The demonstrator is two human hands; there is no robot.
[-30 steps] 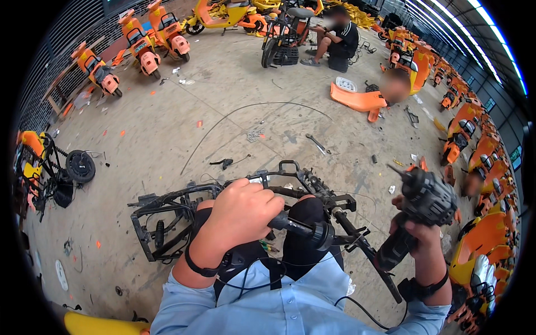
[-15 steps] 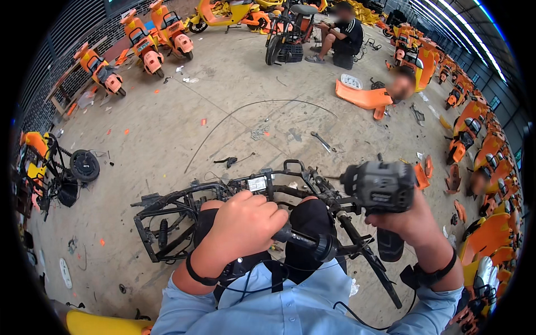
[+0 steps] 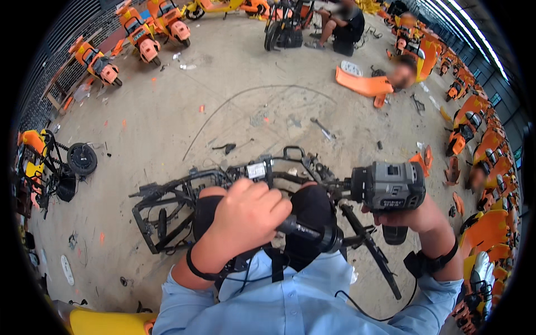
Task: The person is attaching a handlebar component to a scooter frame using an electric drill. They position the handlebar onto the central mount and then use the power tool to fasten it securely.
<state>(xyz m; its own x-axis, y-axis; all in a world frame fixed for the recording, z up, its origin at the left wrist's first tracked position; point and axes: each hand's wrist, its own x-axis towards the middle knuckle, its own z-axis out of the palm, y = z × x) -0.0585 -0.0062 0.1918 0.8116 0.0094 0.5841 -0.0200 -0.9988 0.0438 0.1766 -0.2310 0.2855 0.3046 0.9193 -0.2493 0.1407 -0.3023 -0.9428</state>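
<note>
My left hand (image 3: pixel 245 212) is wrapped round the black handlebar grip (image 3: pixel 304 230) of a stripped black scooter frame (image 3: pixel 184 187), which lies across in front of my knees. In my right hand (image 3: pixel 413 216) is a grey and black cordless power drill (image 3: pixel 391 185), held by its handle. Its nose points left, at the steering end of the frame. Whether the tip touches the metal there cannot be made out. Below the drill, a long dark bar (image 3: pixel 375 259) of the front end slants down to the right.
A wheel (image 3: pixel 82 159) with black parts stands at the left. On the concrete floor lie a brake lever (image 3: pixel 225 148), a wrench (image 3: pixel 322 129), a curved cable and an orange panel (image 3: pixel 363 84). Orange scooters (image 3: pixel 142 42) line the back and right; a person (image 3: pixel 346 28) sits beyond.
The drill has turned level and moved slightly right and down, its nose now pointing at the frame's steering end. My left hand stays on the grip. The view has tipped a little downward.
</note>
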